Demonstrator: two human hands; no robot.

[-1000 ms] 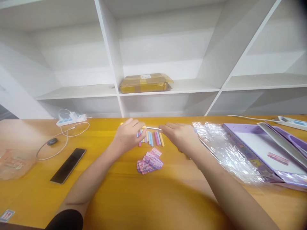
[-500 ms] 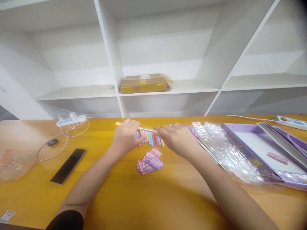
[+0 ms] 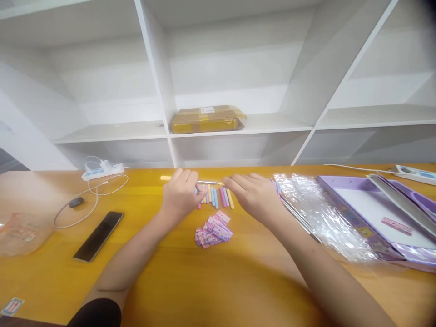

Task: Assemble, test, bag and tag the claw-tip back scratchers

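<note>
- The left hand is closed around one yellow-and-silver rod.
- The right hand has its fingers together at the rod's other end; the rod spans both hands over the table.
- Three sticks lie nearby: one pink, one blue, one yellow.
- One pile of cards, overlapping too much to count.
- One phone.
- One parcel.

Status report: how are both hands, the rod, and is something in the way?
Left hand closed around silver-and-yellow rod. Right hand at its right end, grip unclear. Coloured sticks, cards nearby; nothing visibly blocking.
</note>
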